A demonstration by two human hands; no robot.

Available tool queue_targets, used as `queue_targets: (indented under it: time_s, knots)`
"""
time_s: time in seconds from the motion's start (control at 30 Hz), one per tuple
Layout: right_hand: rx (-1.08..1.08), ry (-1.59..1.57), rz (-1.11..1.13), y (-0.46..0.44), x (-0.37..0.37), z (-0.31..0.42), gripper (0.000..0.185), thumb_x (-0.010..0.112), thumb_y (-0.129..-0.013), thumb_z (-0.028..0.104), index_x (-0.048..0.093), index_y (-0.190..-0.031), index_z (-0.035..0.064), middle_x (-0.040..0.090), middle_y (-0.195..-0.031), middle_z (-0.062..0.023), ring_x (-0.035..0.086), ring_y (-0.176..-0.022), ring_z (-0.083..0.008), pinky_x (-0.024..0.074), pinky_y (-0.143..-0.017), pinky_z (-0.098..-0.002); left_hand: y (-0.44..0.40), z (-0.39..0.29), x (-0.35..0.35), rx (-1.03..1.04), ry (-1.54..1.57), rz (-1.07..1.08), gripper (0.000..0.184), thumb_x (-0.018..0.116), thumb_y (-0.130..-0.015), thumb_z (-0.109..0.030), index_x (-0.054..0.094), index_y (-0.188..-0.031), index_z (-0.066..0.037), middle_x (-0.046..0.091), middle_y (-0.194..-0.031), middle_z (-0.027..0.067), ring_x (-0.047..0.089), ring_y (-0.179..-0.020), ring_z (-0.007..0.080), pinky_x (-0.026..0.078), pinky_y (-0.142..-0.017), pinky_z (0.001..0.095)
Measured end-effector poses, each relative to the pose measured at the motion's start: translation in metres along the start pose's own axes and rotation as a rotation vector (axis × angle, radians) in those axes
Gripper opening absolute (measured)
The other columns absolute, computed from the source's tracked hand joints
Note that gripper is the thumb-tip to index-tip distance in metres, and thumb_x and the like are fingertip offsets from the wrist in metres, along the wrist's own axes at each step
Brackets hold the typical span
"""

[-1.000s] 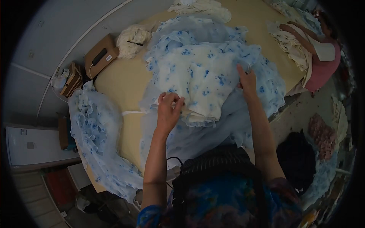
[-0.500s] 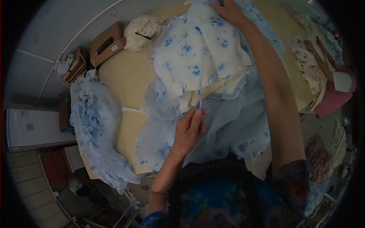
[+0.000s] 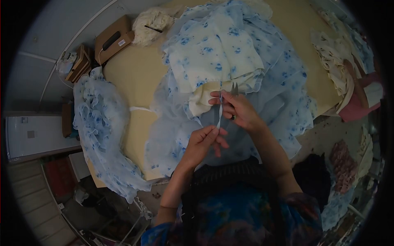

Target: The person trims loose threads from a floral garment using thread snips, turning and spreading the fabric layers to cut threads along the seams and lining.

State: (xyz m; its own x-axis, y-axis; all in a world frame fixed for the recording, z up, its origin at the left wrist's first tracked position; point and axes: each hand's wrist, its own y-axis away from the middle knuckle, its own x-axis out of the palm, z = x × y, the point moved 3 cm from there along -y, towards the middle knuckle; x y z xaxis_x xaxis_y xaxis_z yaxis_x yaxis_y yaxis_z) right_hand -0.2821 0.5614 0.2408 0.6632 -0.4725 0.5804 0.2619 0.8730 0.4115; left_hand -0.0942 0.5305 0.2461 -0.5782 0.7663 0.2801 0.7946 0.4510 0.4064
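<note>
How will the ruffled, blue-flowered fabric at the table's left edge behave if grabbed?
The ruffled fabric is probably floppy, as it drapes over the table edge in folds. Its sheer layers suggest it's light for its bulk. Pushed outward, it may slide off, since its lower end overhangs.

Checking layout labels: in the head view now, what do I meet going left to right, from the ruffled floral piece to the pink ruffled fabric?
Ruffled floral piece → left hand → scissor blades → dark fabric → pink ruffled fabric.
</note>
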Motion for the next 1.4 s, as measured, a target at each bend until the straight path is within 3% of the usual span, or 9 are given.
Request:
queue_targets:
  time_s: [0.17, 0.23, 0.3, 0.53, 0.93, 1.1, 1.23, 1.33, 1.4]
  knots:
    - [-0.138, 0.028, -0.037, 0.035, 0.011, -0.018, 0.030, 0.057, -0.102, 0.022, 0.065, -0.113, -0.0050, 0.063, -0.080, -0.0039, 0.043, -0.051, -0.0032, 0.0348, -0.046, -0.0228, -0.044, 0.072, -0.043, -0.496, 0.321, 0.246, 0.035, 0.052, -0.102, -0.029, 0.068, -0.106, 0.001, 0.071, -0.080, 0.0095, 0.065, -0.067, 0.0146, 0.051, -0.060, 0.0273]
    - [-0.179, 0.141, -0.062, 0.055, 0.016, -0.015, 0.028, 0.058, -0.101, 0.020, 0.068, -0.111, -0.0041, 0.065, -0.081, -0.0034, 0.049, -0.056, -0.0038, 0.0367, -0.048, -0.0213, -0.059, 0.074, -0.054, -0.281, -0.026, 0.123, 0.035, 0.053, -0.102, -0.028, 0.068, -0.106, 0.003, 0.069, -0.077, 0.0092, 0.063, -0.061, 0.0141, 0.049, -0.055, 0.0256]
    - [-0.225, 0.315, -0.113, 0.072, 0.020, -0.012, 0.025, 0.060, -0.100, 0.020, 0.071, -0.106, -0.0018, 0.065, -0.076, -0.0018, 0.049, -0.056, -0.0033, 0.0377, -0.049, -0.0217, -0.045, 0.007, -0.036, 0.521, -0.825, -0.029, 0.034, 0.054, -0.101, -0.026, 0.068, -0.105, 0.005, 0.067, -0.072, 0.0086, 0.060, -0.055, 0.0134, 0.046, -0.051, 0.0239]
    - [-0.415, 0.587, -0.264, 0.101, 0.022, -0.038, 0.016, 0.064, -0.096, 0.012, 0.074, -0.094, -0.0004, 0.069, -0.075, -0.0024, 0.057, -0.062, -0.0060, 0.0456, -0.054, -0.0249, -0.072, -0.077, 0.016, -0.165, -0.208, 0.086, 0.024, 0.068, -0.094, -0.022, 0.072, -0.096, 0.002, 0.075, -0.093, 0.0086, 0.069, -0.082, 0.0168, 0.052, -0.070, 0.0299]
    - [-0.759, 1.122, -0.089, 0.117, 0.024, -0.063, 0.011, 0.073, -0.088, 0.011, 0.069, -0.092, 0.0023, 0.070, -0.087, -0.0094, 0.070, -0.073, -0.0248, 0.0549, -0.061, -0.0329, -0.062, -0.151, 0.039, -0.238, 0.141, 0.163, 0.029, 0.061, -0.099, -0.020, 0.063, -0.114, 0.004, 0.070, -0.095, 0.0128, 0.070, -0.088, 0.0219, 0.046, -0.056, 0.0254]
    - [-1.029, 1.074, -0.408, 0.106, 0.001, -0.018, 0.013, 0.071, -0.090, 0.011, 0.070, -0.099, 0.0023, 0.071, -0.090, -0.0120, 0.068, -0.066, -0.0238, 0.0519, -0.057, -0.0330, -0.038, -0.150, 0.020, -0.219, -0.009, 0.137, 0.029, 0.060, -0.099, -0.021, 0.063, -0.113, 0.004, 0.070, -0.095, 0.0124, 0.068, -0.085, 0.0209, 0.046, -0.056, 0.0254]
    - [-0.648, 0.723, -0.838, 0.087, -0.040, 0.038, 0.017, 0.068, -0.094, 0.017, 0.073, -0.097, 0.0001, 0.070, -0.078, -0.0121, 0.063, -0.056, -0.0189, 0.0481, -0.055, -0.0328, -0.040, -0.134, -0.004, -0.180, -0.151, 0.121, 0.028, 0.060, -0.099, -0.021, 0.064, -0.113, 0.004, 0.070, -0.094, 0.0120, 0.067, -0.083, 0.0202, 0.046, -0.056, 0.0253]
    - [-0.270, 0.935, -0.732, 0.075, -0.044, 0.056, 0.025, 0.069, -0.093, 0.024, 0.073, -0.095, 0.0000, 0.069, -0.076, -0.0118, 0.061, -0.057, -0.0185, 0.0481, -0.056, -0.0328, -0.048, -0.119, -0.023, -0.135, -0.334, 0.102, 0.028, 0.060, -0.099, -0.021, 0.064, -0.112, 0.003, 0.070, -0.094, 0.0117, 0.066, -0.082, 0.0196, 0.046, -0.056, 0.0252]
    - [-0.528, 1.182, -0.598, 0.056, -0.057, 0.021, 0.028, 0.069, -0.092, 0.028, 0.072, -0.094, 0.0003, 0.069, -0.076, -0.0119, 0.062, -0.060, -0.0189, 0.0483, -0.057, -0.0321, -0.057, -0.108, -0.034, -0.086, -0.534, 0.071, 0.028, 0.060, -0.099, -0.021, 0.064, -0.112, 0.003, 0.070, -0.094, 0.0115, 0.065, -0.081, 0.0193, 0.046, -0.056, 0.0252]
